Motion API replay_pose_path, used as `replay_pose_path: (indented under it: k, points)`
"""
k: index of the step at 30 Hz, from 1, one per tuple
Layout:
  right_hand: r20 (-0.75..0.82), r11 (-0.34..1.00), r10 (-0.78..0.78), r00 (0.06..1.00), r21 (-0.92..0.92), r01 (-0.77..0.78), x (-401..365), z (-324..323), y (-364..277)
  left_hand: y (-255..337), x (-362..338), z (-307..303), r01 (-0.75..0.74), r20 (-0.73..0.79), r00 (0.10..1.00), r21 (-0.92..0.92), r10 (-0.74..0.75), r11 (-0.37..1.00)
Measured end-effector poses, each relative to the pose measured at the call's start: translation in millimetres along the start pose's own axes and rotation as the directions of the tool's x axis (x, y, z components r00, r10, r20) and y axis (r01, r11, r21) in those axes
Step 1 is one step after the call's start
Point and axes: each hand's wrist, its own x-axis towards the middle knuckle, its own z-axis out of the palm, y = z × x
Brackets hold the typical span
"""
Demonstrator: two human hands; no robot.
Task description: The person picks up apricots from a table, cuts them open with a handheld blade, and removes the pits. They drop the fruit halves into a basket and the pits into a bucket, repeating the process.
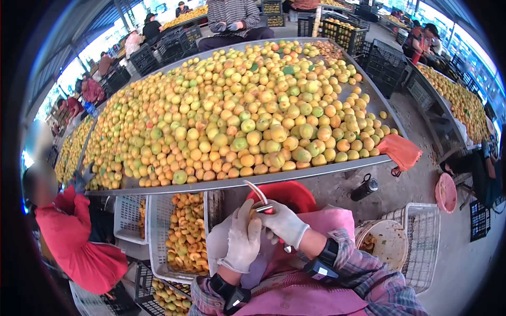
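My left hand (241, 238), in a pale glove, has its fingers closed just left of the other hand; what it holds, if anything, is hidden. My right hand (283, 221), also gloved, grips a small metal tool (263, 208) with a red part. A thin curved pale strip (255, 190) rises above the tool. Both hands are over my lap, near a red bowl (298, 197). Beyond them, a metal-edged table (226, 184) bears a large heap of yellow-orange fruit (226, 116).
A white crate (158, 237) of halved fruit is at left, beside a co-worker in red (79, 237). At right are a bucket (390, 239), an empty-looking crate (424, 242), a black bottle (365, 187) and a red bag (401, 151). Another person (234, 21) sits across the table.
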Motion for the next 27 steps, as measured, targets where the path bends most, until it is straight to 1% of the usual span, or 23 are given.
replay_pose_path:
  k: [2,3,6,8,10,12,13,14,15,16,17,18,19,20,21,22,23,25,26,27]
  points:
    - [0.017,1.0,0.003,1.0,-0.01,-0.003,5.6,-0.9,3.3,-7.5,-2.3,3.7,0.031,-0.05,0.998,-0.024,-0.033,0.999]
    - [0.044,0.999,0.012,0.999,-0.031,-0.011,7.9,-0.7,4.9,-11.0,-2.3,4.8,0.033,-0.048,0.998,-0.022,-0.034,0.999]
    - [0.062,0.999,0.046,0.997,0.014,-0.047,10.3,-0.4,5.7,-4.9,0.5,0.4,0.044,-0.038,0.998,0.028,-0.043,0.999]
    - [0.071,0.997,0.072,0.995,0.025,-0.074,10.7,-2.2,8.8,10.7,3.2,-4.1,0.158,0.015,0.987,-0.028,-0.158,0.987]
    - [0.066,0.994,0.052,0.997,0.092,-0.058,12.0,-5.6,14.9,5.8,2.7,-4.2,0.151,-0.008,0.988,-0.021,-0.152,0.988]
    - [0.08,0.992,0.05,0.996,0.112,-0.058,9.8,-7.2,13.3,3.0,2.9,-2.3,0.138,-0.024,0.99,-0.02,-0.138,0.99]
    - [0.096,0.989,0.049,0.994,0.135,-0.061,8.6,-8.5,12.9,2.0,3.1,-1.8,0.264,-0.036,0.96,-0.22,-0.278,0.939]
    - [0.115,0.984,0.045,0.992,0.167,-0.063,10.3,-10.3,15.0,1.1,3.7,-2.4,0.371,-0.018,0.91,-0.409,-0.414,0.833]
    - [0.111,0.984,0.041,0.993,0.168,-0.06,11.9,-11.8,15.9,0.7,4.9,-6.0,0.369,-0.015,0.912,-0.409,-0.41,0.835]
    - [0.13,0.97,0.031,0.991,0.237,-0.062,13.7,-13.2,15.9,0.2,6.2,-12.1,0.497,0.077,0.833,-0.535,-0.547,0.683]
    - [0.149,0.951,0.02,0.989,0.303,-0.065,15.8,-14.8,15.7,-1.1,7.5,-17.1,0.6,0.188,0.734,-0.631,-0.653,0.492]
    - [0.1,0.958,0.014,0.995,0.285,-0.042,18.0,-18.0,15.3,-8.7,6.9,-16.7,0.582,0.142,0.734,-0.635,-0.664,0.507]
    - [0.051,0.964,0.007,0.999,0.266,-0.021,19.5,-22.3,13.9,-15.0,6.5,-24.2,0.554,0.113,0.761,-0.626,-0.639,0.549]
    - [-0.004,0.979,0.001,1.0,0.205,0.0,19.4,-28.1,10.0,-46.0,0.0,-22.9,0.469,-0.025,0.781,-0.637,-0.624,0.612]
    - [-0.09,0.995,0.024,0.996,0.102,-0.015,20.2,-32.7,3.4,-48.2,4.4,-25.1,0.382,-0.165,0.783,-0.633,-0.6,0.673]
    - [-0.119,0.997,0.049,0.992,0.07,-0.041,24.4,-41.4,2.3,-44.7,2.1,-39.4,0.477,-0.076,0.638,-0.742,-0.766,0.471]
    - [-0.145,0.997,0.075,0.987,0.038,-0.07,28.8,-50.7,3.3,-49.5,0.0,-47.4,0.433,-0.145,0.611,-0.762,-0.778,0.482]
    - [-0.2,0.998,0.046,0.979,0.056,-0.035,32.6,-63.1,7.3,-96.4,-16.5,-66.7,0.392,-0.133,0.577,-0.82,-0.806,0.416]
    - [-0.224,0.996,0.01,0.975,0.093,0.012,33.6,-67.3,8.9,-101.2,-29.1,-84.7,0.501,-0.083,0.574,-0.752,-0.815,0.429]
    - [-0.253,0.99,-0.026,0.967,0.13,0.06,33.9,-70.6,9.1,-120.7,-35.6,-86.1,0.405,-0.179,0.479,-0.823,-0.859,0.398]
